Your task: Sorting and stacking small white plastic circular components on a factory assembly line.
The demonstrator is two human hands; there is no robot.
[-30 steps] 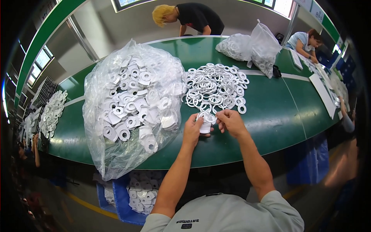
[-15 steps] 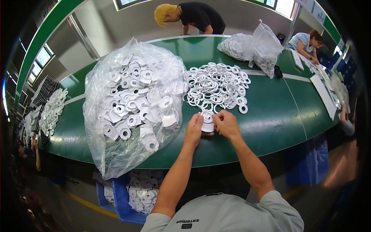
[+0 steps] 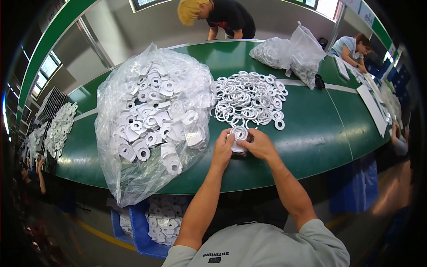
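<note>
Both my hands grip one white plastic part (image 3: 239,133), a plate with a round ring-shaped top and a hole in it, near the front edge of the green table (image 3: 307,129). My left hand (image 3: 223,148) is closed on its left side, the thumb lying on top. From the right, my right hand (image 3: 258,144) holds it with the thumb pressed across the ring. The part's lower edge is partly covered by my fingers. Just beyond lies a pile of loose white rings (image 3: 249,99). On the left spreads a clear plastic bag (image 3: 111,155) full of white plates with holes (image 3: 153,120).
Two tied clear bags (image 3: 307,58) of white rings stand at the back right. Below the table edge is a blue bin (image 3: 144,231) with white parts. More white parts (image 3: 62,127) lie far left. One person (image 3: 229,20) bends over across the table; another (image 3: 351,51) works at right.
My right hand has shifted from a pinch at the part's upper right to a grip with the thumb across the ring. The person across the table has leaned slightly.
</note>
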